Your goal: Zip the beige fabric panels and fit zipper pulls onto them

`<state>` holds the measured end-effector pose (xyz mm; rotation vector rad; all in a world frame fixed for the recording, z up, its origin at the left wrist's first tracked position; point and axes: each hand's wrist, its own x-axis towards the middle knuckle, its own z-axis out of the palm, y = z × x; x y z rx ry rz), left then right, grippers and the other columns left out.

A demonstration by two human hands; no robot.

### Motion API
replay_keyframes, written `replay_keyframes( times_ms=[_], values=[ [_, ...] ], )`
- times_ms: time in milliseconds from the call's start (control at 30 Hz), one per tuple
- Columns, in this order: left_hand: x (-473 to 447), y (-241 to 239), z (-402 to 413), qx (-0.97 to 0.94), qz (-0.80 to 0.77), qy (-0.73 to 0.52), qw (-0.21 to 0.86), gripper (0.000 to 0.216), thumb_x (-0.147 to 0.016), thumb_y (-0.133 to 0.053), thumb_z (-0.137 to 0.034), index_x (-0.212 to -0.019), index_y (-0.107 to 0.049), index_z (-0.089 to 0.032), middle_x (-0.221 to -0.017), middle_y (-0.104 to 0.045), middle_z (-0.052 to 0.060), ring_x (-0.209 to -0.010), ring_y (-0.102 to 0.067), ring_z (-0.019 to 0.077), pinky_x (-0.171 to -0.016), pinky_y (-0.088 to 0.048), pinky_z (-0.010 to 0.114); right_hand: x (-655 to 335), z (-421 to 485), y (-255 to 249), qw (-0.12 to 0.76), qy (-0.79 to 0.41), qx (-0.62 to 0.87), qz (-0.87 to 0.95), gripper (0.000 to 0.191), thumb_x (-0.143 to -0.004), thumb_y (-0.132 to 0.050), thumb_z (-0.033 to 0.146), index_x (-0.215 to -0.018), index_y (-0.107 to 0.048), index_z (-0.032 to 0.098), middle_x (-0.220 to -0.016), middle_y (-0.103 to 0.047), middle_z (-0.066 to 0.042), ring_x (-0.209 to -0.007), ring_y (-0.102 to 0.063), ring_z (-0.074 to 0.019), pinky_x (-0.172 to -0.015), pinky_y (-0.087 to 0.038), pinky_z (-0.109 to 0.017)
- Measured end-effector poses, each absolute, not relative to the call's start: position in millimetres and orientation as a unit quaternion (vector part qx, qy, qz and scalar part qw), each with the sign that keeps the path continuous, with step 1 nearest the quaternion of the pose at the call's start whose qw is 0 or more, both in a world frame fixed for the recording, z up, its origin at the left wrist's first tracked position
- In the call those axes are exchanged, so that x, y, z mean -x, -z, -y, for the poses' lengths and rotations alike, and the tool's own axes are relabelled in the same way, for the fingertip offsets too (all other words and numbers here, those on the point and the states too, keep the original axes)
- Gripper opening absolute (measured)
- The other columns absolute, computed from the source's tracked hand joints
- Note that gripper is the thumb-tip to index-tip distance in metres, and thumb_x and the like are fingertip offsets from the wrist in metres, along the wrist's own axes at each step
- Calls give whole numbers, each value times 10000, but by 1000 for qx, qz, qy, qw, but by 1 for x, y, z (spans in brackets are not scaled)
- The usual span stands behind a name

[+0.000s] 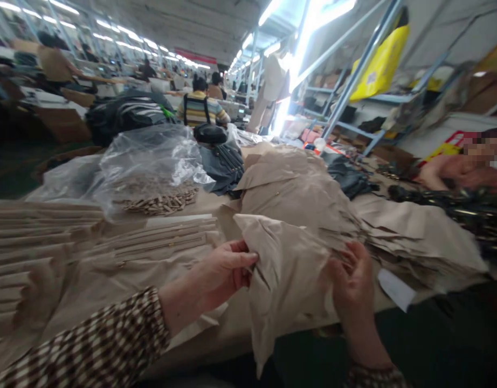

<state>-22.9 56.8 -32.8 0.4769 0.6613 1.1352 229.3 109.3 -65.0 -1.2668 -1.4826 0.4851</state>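
Note:
A beige fabric piece (289, 264) hangs between my two hands, its pointed lower end dropping past the table's front edge. My left hand (228, 267) pinches its left side between thumb and fingers. On the other side, my right hand (351, 275) has curled fingers closed on the right edge of the same piece. Just behind it rises a heap of beige fabric pieces (292, 188). To the left of my left hand lie stacked beige pieces with zippers (163, 242). Folded beige pieces (26, 258) fill the far left.
A clear plastic bag (151, 156) with small beige rolled pieces (163, 202) lies behind the stacks. Dark fabric (222, 164) sits beside it. A white tag (396, 290) hangs at the table's right edge. Another person (454, 170) is at the right, near dark shiny strips (467, 207).

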Motion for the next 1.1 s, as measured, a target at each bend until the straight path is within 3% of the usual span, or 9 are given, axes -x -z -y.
replay_keyframes(
  times_ms=[67,133,200,367,467,567,833,967,1100],
  values=[
    [10,29,-60,-242,-312,-520,757,262,-695,-800,-160,-938,-705,-132,-793,-704,52,-647,-652,134,-608,-520,218,-210,-82,59,547,-251,464,650,575,-785,-721,401,-1313,-541,262,-1404,-508,-104,-1323,-422,-299,-1130,-303,-484],
    [-4,25,-62,-273,-321,-507,752,243,-708,-809,-195,-922,-705,-143,-805,-706,52,-672,-653,142,-604,-506,213,-189,-60,59,483,-412,391,666,584,-827,-701,363,-1374,-518,268,-1392,-533,-88,-1257,-495,-274,-1076,-383,-407],
    [-17,21,-63,-304,-326,-502,741,257,-699,-829,-227,-914,-710,-153,-843,-706,52,-713,-647,144,-604,-491,203,-174,-53,66,489,-497,369,614,545,-890,-630,394,-1402,-489,271,-1299,-601,-66,-1119,-580,-232,-967,-461,-345],
    [-31,12,-55,-350,-336,-496,720,326,-664,-858,-292,-926,-729,-148,-843,-667,41,-655,-574,105,-551,-449,185,-176,-59,81,520,-643,362,430,360,-888,-610,512,-1057,-681,202,-864,-703,-22,-746,-633,-160,-686,-507,-259],
    [-25,12,-52,-353,-329,-498,721,343,-677,-845,-308,-954,-734,-139,-864,-663,50,-671,-581,110,-538,-424,181,-183,-62,79,504,-715,360,323,375,-824,-677,525,-1007,-702,199,-867,-732,-34,-695,-650,-173,-646,-524,-279],
    [-17,15,-51,-339,-325,-505,724,314,-682,-842,-295,-928,-726,-138,-850,-653,40,-657,-574,96,-533,-405,177,-186,-65,74,475,-757,353,276,356,-761,-735,438,-1003,-712,178,-953,-748,-64,-768,-680,-206,-729,-545,-324],
    [-11,11,-46,-327,-402,-472,713,499,-606,-878,-305,-1049,-708,-153,-844,-666,39,-607,-544,82,-505,-378,176,-203,-64,57,436,-807,269,294,393,-641,-700,237,-1029,-715,170,-914,-757,-55,-747,-696,-195,-714,-548,-289],
    [-6,22,-44,-381,-454,-400,699,429,-613,-858,-372,-991,-752,-198,-897,-727,57,-746,-643,170,-628,-499,243,-210,-58,52,443,-809,212,322,548,-592,-669,156,-1140,-678,160,-990,-750,-71,-787,-701,-210,-720,-553,-303],
    [-3,37,-50,-391,-459,-397,692,413,-622,-810,-497,-983,-766,-300,-828,-760,-2,-724,-677,235,-645,-529,372,-223,-51,51,496,-780,190,331,546,-605,-766,273,-1137,-668,197,-1035,-738,-69,-894,-697,-253,-762,-562,-370]
  ],
)
